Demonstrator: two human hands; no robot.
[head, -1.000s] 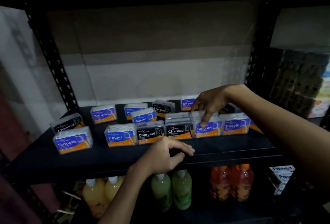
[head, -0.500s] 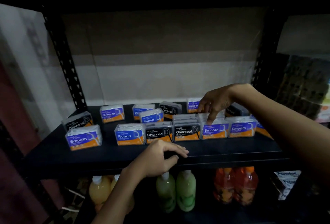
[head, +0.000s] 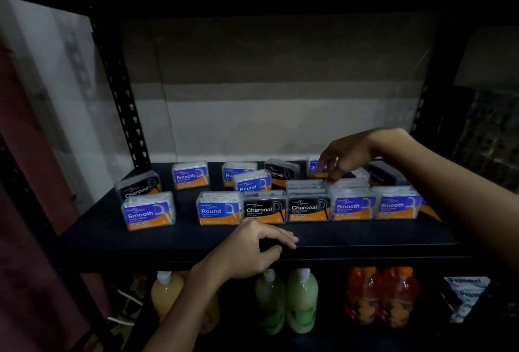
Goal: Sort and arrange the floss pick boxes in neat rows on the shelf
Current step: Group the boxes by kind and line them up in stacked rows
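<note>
Your left hand [head: 252, 250] rested on the front lip of the black metal shelf [head: 365, 239], fingers loosely curled and holding nothing. Your right hand [head: 348, 155] hovered behind the front row of floss pick boxes [head: 309, 207]; its fingers pointed down, slightly apart, and whether they touched a box you could not tell. The boxes were clear hard plastic with rounded corners, white picks visible inside the blue-labelled ones. That row ran Round, Charcoal, Charcoal, Smooth, Smooth. Behind it more boxes sat scattered. A Smooth box [head: 148, 212] stood apart, left of the row.
</note>
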